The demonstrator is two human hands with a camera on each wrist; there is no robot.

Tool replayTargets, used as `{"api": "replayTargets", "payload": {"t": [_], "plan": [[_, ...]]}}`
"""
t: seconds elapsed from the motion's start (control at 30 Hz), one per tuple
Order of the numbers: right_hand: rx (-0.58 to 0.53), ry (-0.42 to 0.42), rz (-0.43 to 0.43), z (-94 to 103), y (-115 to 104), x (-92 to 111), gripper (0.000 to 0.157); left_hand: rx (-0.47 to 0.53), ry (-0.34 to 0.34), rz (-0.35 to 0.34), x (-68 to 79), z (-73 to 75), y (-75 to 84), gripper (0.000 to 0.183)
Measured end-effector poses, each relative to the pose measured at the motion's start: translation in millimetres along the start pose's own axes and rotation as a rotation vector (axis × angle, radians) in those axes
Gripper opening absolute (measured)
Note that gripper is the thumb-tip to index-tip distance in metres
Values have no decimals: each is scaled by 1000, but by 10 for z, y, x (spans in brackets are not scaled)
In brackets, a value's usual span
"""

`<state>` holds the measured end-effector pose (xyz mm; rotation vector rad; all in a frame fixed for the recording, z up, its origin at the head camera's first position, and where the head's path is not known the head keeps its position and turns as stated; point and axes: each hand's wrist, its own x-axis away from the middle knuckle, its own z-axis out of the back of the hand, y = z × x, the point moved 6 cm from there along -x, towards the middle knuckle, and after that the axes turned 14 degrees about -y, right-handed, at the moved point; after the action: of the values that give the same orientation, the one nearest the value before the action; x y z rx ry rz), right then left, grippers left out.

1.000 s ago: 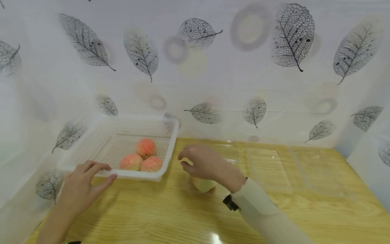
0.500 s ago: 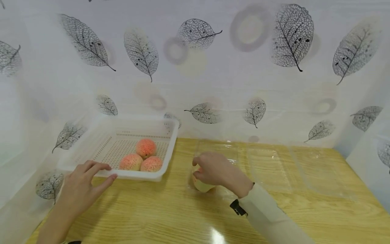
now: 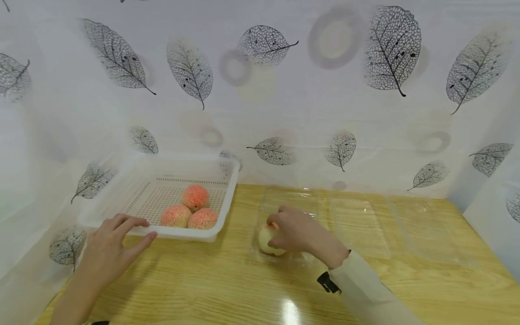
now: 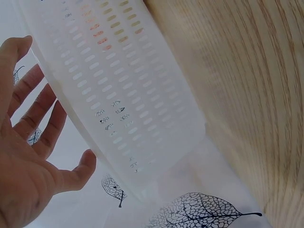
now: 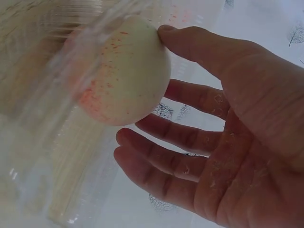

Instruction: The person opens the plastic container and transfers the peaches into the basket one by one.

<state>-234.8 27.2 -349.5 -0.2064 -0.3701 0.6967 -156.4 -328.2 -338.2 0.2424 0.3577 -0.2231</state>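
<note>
My right hand [image 3: 294,230] holds a pale peach [image 3: 266,239] with a red-flecked side. The peach sits at the near left of a clear plastic box [image 3: 256,253], whose wall crosses in front of it in the right wrist view. There, the thumb [image 5: 190,42] touches one side of the peach, and fingers curve round the other. My left hand [image 3: 107,250] rests at the near rim of a white plastic basket [image 3: 183,232], its fingers and thumb spread along the edge. Inside lie three pink-orange peaches [image 3: 195,197] grouped at the near right.
Two more clear plastic boxes, a middle one [image 3: 361,225] and a right one [image 3: 426,225], stand in a row along the back of the wooden table [image 3: 203,289]. A white leaf-printed sheet [image 3: 284,104] hangs behind and at both sides.
My right hand has moved right and a little toward me, from above the peach to its side, and its fingers have closed on it. The left hand and basket keep their places.
</note>
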Motion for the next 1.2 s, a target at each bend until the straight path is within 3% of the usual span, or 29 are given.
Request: {"api": "replayTargets", "payload": {"t": [0.27,0.47,0.87,1.2], "plan": [[-96,-52,-29,-92,103,4,53,10,-6,5,-3,0,-13,27],[-114,-72,53,-145,132,7,62,28,-32,32,5,-7,-23,26],[-165,-23,16,-154,191,32,63,35,-19,28,8,1,4,26],[-128,20,77,-153,196,104,61,24,-7,22,12,1,2,26]]}}
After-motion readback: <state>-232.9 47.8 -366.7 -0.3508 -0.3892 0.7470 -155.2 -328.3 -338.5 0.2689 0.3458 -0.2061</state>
